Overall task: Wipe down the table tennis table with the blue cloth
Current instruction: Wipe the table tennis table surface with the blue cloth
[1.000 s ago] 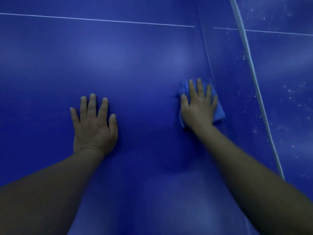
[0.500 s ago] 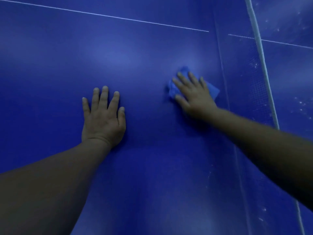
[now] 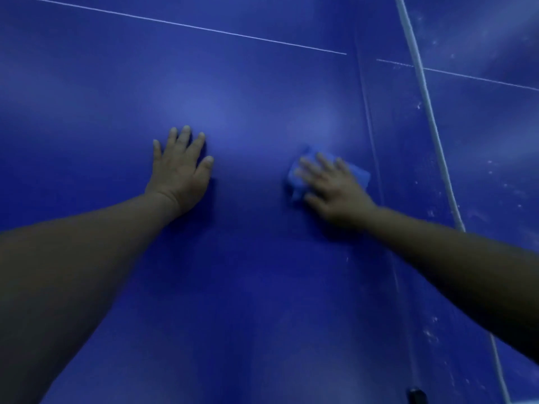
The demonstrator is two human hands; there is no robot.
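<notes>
Head view, looking down: both my forearms reach out over the table (image 3: 262, 287), a dark blue top with soft glare patches. Near the bottom right edge sits a small dark fitting (image 3: 417, 395); I cannot tell what it is. My left hand (image 3: 180, 170) lies flat on the bare surface, palm down, fingers straight and a little spread, holding nothing. My right hand (image 3: 332, 188) lies flat on the cloth (image 3: 357, 174), fingers straight and fanned toward the upper left, pressing it to the table rather than pinching it. Lighter blue than the top, the cloth shows past my fingertips and thumb and beyond the little-finger side. It lies just left of the net (image 3: 390, 135), whose white top band (image 3: 428, 112) runs from the far edge toward me. White specks dot the surface beyond the net. Farther off, a thin white line (image 3: 204, 29) crosses the table, broken at the net.
</notes>
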